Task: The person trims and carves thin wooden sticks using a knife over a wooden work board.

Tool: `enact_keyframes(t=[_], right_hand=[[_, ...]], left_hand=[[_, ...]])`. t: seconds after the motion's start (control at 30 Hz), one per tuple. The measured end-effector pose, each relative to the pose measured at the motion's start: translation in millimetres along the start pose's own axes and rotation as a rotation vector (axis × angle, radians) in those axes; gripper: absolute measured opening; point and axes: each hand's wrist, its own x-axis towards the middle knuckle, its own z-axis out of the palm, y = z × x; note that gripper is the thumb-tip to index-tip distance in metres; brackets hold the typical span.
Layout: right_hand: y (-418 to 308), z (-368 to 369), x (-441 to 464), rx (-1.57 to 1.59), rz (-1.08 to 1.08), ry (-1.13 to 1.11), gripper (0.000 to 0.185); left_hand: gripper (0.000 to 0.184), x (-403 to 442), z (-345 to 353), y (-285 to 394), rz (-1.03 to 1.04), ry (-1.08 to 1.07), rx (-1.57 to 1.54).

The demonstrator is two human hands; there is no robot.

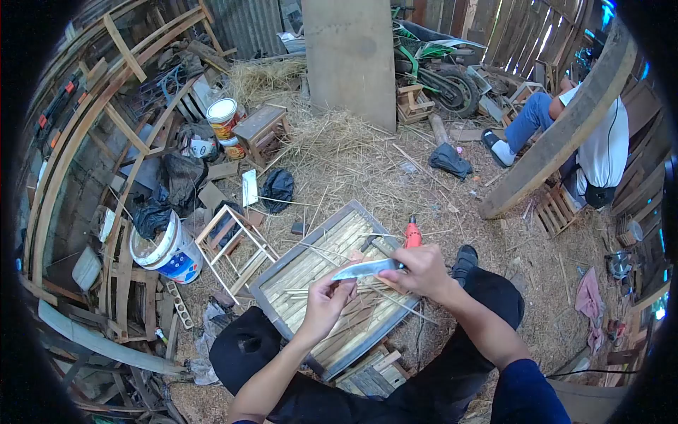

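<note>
My right hand (421, 270) is closed round the handle of a knife (366, 269), whose wide blade points left above a low framed table. My left hand (326, 302) is just under the blade's tip, fingers pinched together; what they hold, if anything, I cannot make out. Thin wooden sticks (300, 291) lie scattered on the slatted tabletop (339, 338) between my knees. What looks like a hammer (380, 245) rests near the table's far right side. A red power tool (413, 233) stands just past that edge, its lower part hidden behind my right hand.
A small wooden frame (236, 247) and a white bucket (169, 247) are on the left. Straw (332, 145) covers the ground ahead. A slanted post (558, 145) rises at the right, partly hiding a seated person (600, 138). A green motorbike (434, 74) is at the back.
</note>
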Motion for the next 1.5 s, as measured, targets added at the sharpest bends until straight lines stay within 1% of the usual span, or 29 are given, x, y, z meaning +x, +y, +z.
enact_keyframes(t=[0.17, 0.2, 0.4, 0.5, 0.63, 0.7, 0.9, 1.0, 1.1, 1.17, 1.2, 1.27, 1.37, 1.43, 1.47, 1.5], right_hand=[[-16, 9, 8, 0.074, -0.047, -0.053, 0.037], [-16, 12, 9, 0.13, -0.051, -0.044, 0.038], [-13, 7, 13, 0.063, -0.062, -0.03, 0.042], [-11, -1, 12, 0.025, -0.063, -0.024, 0.042], [1, -3, 3, -0.047, -0.05, -0.002, 0.042], [5, -4, 1, -0.076, -0.047, 0.001, 0.044], [8, -2, -3, -0.101, -0.003, 0.034, 0.043], [7, -4, 0, -0.091, 0.025, 0.047, 0.037], [23, -1, -4, -0.081, 0.268, 0.215, 0.03], [45, -28, 10, -0.074, 0.588, 0.36, 0.026], [51, -37, 7, -0.111, 0.592, 0.352, 0.028], [62, -51, 6, -0.183, 0.589, 0.337, 0.032], [43, -31, -8, -0.134, 0.468, 0.112, 0.035], [22, -18, -4, -0.027, 0.41, 0.005, 0.037], [15, -15, 0, 0.017, 0.372, -0.048, 0.038], [10, -11, 2, 0.071, 0.344, -0.064, 0.039]], left_hand=[[0.036, 2, 3, 2, -0.072, -0.064, 0.009], [0.037, 2, 3, 2, -0.08, -0.077, 0.007], [0.038, 4, 6, 11, -0.131, -0.08, -0.017], [0.033, 1, 7, 18, -0.212, -0.076, -0.118], [0.02, 0, 4, 17, -0.188, -0.065, -0.087], [0.017, 1, 4, 17, -0.19, -0.061, -0.069], [0.018, 0, 1, 18, -0.202, -0.082, -0.134], [0.021, 1, -2, 16, -0.201, -0.079, -0.154], [0.029, -2, 2, 30, -0.134, -0.083, -0.092], [0.03, -14, 3, 24, -0.08, -0.15, 0.042], [0.031, -19, 5, 20, -0.052, -0.19, 0.104], [0.031, -17, 0, 15, -0.091, -0.149, 0.09], [0.032, -9, -10, 10, -0.127, -0.033, 0.094], [0.031, -5, -12, 14, -0.155, 0.017, 0.14], [0.029, -1, -14, -2, -0.043, -0.004, 0.137], [0.028, 0, -11, -4, -0.022, -0.014, 0.232]])
